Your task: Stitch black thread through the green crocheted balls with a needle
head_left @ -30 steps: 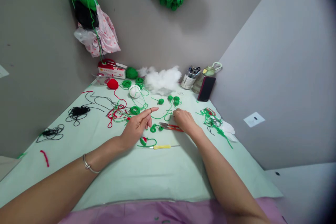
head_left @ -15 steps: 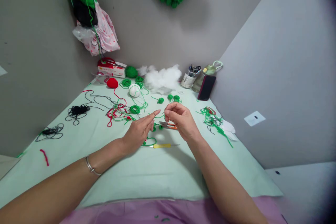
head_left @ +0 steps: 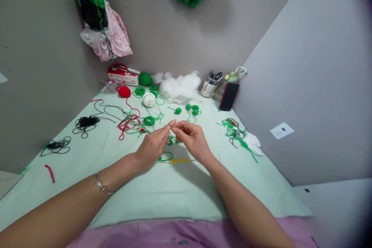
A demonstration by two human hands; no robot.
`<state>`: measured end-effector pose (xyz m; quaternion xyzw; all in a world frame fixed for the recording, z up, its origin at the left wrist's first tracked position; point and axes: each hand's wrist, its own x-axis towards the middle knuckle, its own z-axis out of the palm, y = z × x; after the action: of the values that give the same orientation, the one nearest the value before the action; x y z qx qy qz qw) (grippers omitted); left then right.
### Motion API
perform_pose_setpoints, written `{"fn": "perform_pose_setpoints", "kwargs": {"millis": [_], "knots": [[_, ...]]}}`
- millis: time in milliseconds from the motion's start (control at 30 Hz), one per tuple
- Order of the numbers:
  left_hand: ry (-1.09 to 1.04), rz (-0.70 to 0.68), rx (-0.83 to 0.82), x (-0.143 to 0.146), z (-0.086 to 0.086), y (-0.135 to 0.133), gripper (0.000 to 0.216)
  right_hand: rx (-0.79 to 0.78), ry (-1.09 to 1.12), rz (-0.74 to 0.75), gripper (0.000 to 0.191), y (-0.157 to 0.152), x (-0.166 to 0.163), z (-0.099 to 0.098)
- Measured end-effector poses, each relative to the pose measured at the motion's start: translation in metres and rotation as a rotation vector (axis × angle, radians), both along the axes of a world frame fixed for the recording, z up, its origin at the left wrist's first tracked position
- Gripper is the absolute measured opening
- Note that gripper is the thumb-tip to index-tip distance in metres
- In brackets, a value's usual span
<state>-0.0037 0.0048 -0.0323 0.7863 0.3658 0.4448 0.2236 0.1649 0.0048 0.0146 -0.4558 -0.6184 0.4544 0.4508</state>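
Observation:
My left hand (head_left: 154, 143) is raised over the middle of the table, its fingers pressed together. A thin strand of black yarn (head_left: 170, 124) loops around its index finger. My right hand (head_left: 192, 138) meets it there, thumb and index finger pinched at the strand; most of what lies between those fingertips is hidden. Below the hands are small green crocheted pieces (head_left: 171, 139), partly covered. A crochet hook with a yellow handle (head_left: 179, 161) lies flat nearer to me, beside a loop of green yarn (head_left: 167, 156).
Small green crocheted balls (head_left: 178, 111) lie beyond my hands, before white stuffing (head_left: 180, 87). Red yarn (head_left: 124, 92) and black yarn (head_left: 87, 122) lie left. Yarn scraps (head_left: 238, 133) lie right, near a leaning phone (head_left: 229, 97). A pen cup (head_left: 209, 87) stands behind.
My right hand has moved left and slightly down, from apart to touching my left fingertips. It now covers the orange-handled thread snips. My left hand has stayed put.

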Motion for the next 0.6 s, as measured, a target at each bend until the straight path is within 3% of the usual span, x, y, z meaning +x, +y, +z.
{"fn": "perform_pose_setpoints", "kwargs": {"millis": [600], "knots": [[0.119,0.039,0.114,-0.0019,-0.0038,0.001,0.047,0.098,-0.189,-0.016,0.018,-0.0033,0.0004,-0.0016]]}}
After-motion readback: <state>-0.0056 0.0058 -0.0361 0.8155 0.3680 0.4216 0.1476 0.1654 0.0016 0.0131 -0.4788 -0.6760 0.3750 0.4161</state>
